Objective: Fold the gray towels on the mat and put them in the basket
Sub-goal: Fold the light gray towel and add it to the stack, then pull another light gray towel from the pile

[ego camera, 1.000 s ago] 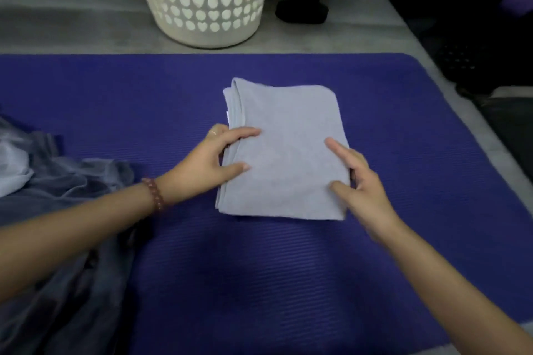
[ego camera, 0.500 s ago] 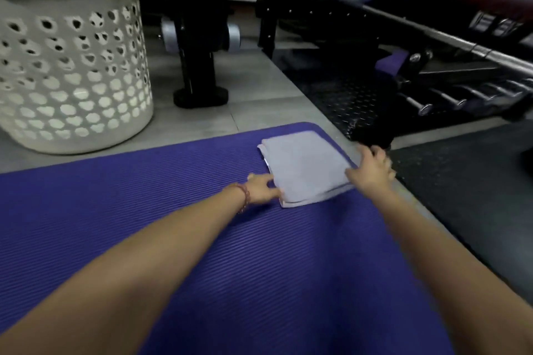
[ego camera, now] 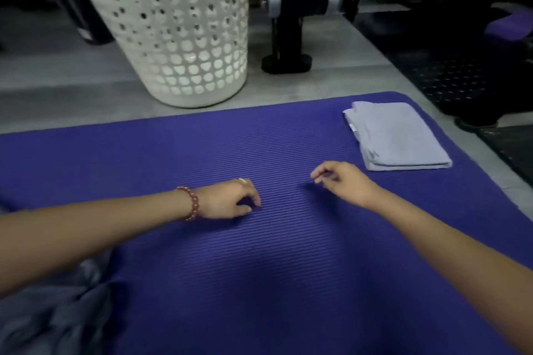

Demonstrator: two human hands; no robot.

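White basket (ego camera: 184, 46) and black stand (ego camera: 287, 62) sit beyond the mat (ego camera: 259, 268); left hand (ego camera: 227, 199), right hand (ego camera: 343, 181): grips slack, empty.

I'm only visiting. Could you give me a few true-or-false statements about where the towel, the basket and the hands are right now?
1. The folded gray towel lies inside the white laundry basket. False: it lies on the purple mat, near its far right corner.
2. The left hand and the right hand both hold nothing. True.
3. The bead bracelet is on the right wrist. False: it is on the left wrist.
4. The laundry basket stands on the floor beyond the mat. True.
5. Crumpled gray cloth lies at the near left. True.
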